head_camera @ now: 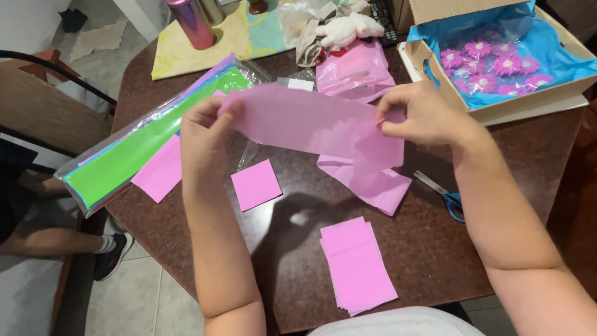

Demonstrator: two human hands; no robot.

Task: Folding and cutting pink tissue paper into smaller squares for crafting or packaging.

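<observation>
Stack of pink squares (357,267) nearest me on the table (435,249); above it, my left hand (204,134) and right hand (423,115) each pinch an end of a pink tissue strip (311,124), stretched mid-fold, calling for aligned edges.

A dark brown speckled stone surface (435,249) with clipped corners fills most of the view, glossy enough to catch a soft pale glare near its middle. Beyond its left edge the floor (134,298) is laid in light grey tiles with thin joints. A chair (43,112) with a woven tan back and a black curved frame stands off the far left corner. Under that edge, someone's leg rests on the tiles in a dark sneaker (112,256). A white wall base (140,15) shows at the top left.
</observation>
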